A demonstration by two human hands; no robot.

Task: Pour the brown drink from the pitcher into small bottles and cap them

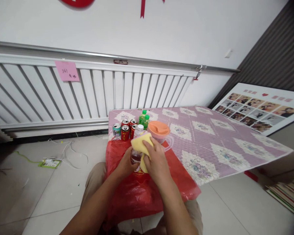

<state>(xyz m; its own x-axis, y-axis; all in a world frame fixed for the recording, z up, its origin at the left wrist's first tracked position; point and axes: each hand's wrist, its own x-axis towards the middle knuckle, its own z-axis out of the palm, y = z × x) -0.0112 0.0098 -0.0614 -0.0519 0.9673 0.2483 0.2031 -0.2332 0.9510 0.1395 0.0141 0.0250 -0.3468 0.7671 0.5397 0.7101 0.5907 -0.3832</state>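
Note:
My left hand point(125, 165) is wrapped around a clear plastic bottle point(135, 157) with a dark reddish band, low over the red plastic sheet point(139, 192). Yellow cloth point(140, 143) is gripped in my right hand point(158, 160), its folds lying against the bottle and covering part of it. Just behind the cloth shows a clear bottle with a white cap point(139, 130); its lower part is hidden. Several drink cans stand to the left of it, among them a dark red can point(125, 133) and a teal can point(116, 130).
Two green bottles point(145, 121) and a clear container with an orange lid point(158, 128) stand on the purple flowered tablecloth point(193, 130). A white radiator point(93, 91) runs along the wall behind. On the floor at left lies a power strip point(50, 163) with loose cables.

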